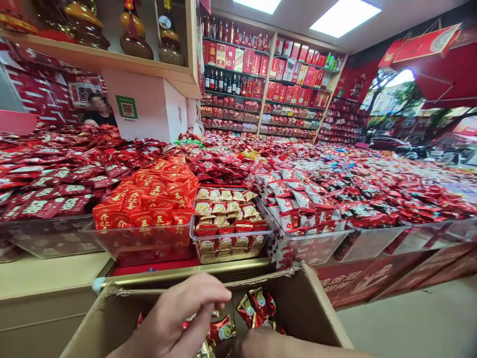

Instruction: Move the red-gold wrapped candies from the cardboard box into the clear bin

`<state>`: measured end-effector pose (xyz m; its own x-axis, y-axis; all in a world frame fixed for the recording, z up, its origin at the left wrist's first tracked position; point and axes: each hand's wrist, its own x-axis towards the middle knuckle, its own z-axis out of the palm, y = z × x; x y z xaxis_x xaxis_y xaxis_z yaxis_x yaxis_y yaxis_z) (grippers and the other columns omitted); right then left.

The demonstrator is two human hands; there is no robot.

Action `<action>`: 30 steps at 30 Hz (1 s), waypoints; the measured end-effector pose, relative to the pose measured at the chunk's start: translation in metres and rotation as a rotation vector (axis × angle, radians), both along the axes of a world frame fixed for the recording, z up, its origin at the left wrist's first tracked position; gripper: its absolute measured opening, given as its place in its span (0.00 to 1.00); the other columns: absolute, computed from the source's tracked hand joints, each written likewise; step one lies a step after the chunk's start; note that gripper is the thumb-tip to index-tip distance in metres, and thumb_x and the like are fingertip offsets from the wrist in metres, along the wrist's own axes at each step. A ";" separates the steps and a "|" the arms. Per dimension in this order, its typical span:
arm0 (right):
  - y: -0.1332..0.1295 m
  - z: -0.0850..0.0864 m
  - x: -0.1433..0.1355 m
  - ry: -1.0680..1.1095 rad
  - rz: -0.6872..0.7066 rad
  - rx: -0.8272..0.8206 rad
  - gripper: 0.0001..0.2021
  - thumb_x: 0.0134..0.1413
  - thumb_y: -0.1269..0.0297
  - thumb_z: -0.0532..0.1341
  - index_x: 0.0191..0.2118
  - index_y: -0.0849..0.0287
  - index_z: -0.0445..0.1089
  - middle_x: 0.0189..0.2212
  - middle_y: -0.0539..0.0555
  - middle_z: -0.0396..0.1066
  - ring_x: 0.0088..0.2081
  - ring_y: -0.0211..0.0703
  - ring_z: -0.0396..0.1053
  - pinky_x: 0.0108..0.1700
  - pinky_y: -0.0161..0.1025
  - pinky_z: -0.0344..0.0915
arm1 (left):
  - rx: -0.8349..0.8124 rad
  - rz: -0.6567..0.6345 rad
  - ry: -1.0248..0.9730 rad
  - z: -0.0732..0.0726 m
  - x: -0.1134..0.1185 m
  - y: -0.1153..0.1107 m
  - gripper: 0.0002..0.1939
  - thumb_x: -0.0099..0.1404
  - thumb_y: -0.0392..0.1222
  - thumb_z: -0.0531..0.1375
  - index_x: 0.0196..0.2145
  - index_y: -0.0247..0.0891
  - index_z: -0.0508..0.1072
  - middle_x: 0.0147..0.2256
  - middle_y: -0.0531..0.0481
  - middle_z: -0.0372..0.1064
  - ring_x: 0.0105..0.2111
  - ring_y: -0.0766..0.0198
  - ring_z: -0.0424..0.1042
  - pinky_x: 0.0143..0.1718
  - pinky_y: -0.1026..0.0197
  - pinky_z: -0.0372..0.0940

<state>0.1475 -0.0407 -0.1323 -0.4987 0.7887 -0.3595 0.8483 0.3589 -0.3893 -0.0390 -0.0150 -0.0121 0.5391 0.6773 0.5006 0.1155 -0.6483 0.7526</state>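
An open cardboard box [316, 298] is at the bottom centre, with red and gold wrapped sweets [222, 329] inside. Over its left part is my left hand [182, 313], its fingers bent; whether it holds anything is hidden. My right hand [261, 340] reaches down among the sweets, and its fingers are out of sight. Just beyond the box stands a clear plastic bin [231, 232], where similar small packets lie in rows, gold ones on top and red ones along the front.
Bins of orange-red packets [149, 199] and white-and-red packets [298, 199] flank the middle bin. A gold rail [167, 278] runs behind the box. Shelves of bottles [234, 59] line the back wall. A person [99, 112] is at the far left.
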 end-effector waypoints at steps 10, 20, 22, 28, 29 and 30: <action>0.011 0.109 -0.010 1.338 -0.515 -0.280 0.13 0.42 0.64 0.63 0.34 0.60 0.59 0.25 0.48 0.68 0.25 0.32 0.65 0.26 0.30 0.60 | -0.800 -0.080 -0.044 0.002 0.008 0.028 0.19 0.55 0.47 0.59 0.43 0.35 0.71 0.36 0.45 0.73 0.37 0.58 0.71 0.37 0.59 0.65; 0.020 0.095 -0.006 1.523 -0.616 -0.420 0.10 0.47 0.59 0.60 0.31 0.60 0.62 0.25 0.50 0.69 0.25 0.34 0.67 0.24 0.31 0.60 | -0.936 0.021 -0.197 -0.008 0.020 0.030 0.15 0.54 0.48 0.60 0.37 0.36 0.72 0.29 0.49 0.73 0.28 0.61 0.72 0.30 0.61 0.66; 0.020 0.092 -0.003 1.457 -0.606 -0.246 0.08 0.48 0.62 0.60 0.30 0.59 0.63 0.27 0.51 0.70 0.28 0.36 0.68 0.27 0.32 0.63 | -0.918 0.030 -0.237 -0.008 0.020 0.031 0.16 0.55 0.48 0.59 0.39 0.37 0.70 0.35 0.47 0.73 0.34 0.59 0.71 0.35 0.59 0.66; 0.016 0.085 0.000 0.985 -0.132 0.643 0.13 0.47 0.77 0.56 0.38 0.55 0.67 0.42 0.55 0.65 0.43 0.41 0.64 0.43 0.39 0.63 | -1.010 -0.033 -0.299 -0.006 0.016 0.029 0.19 0.55 0.43 0.60 0.44 0.38 0.63 0.45 0.42 0.67 0.43 0.57 0.68 0.46 0.54 0.60; 0.014 0.085 0.000 0.947 -0.090 0.672 0.14 0.47 0.79 0.55 0.39 0.54 0.67 0.43 0.56 0.63 0.44 0.41 0.63 0.42 0.39 0.64 | -0.974 -0.020 -0.319 -0.006 0.016 0.029 0.20 0.53 0.40 0.62 0.44 0.38 0.63 0.46 0.42 0.65 0.45 0.57 0.67 0.47 0.54 0.59; 0.012 0.085 0.000 0.924 -0.086 0.679 0.16 0.47 0.79 0.54 0.39 0.54 0.66 0.45 0.56 0.61 0.45 0.42 0.62 0.42 0.39 0.64 | -0.929 0.000 -0.342 -0.006 0.016 0.029 0.21 0.51 0.37 0.63 0.43 0.38 0.63 0.47 0.43 0.64 0.46 0.57 0.66 0.48 0.55 0.59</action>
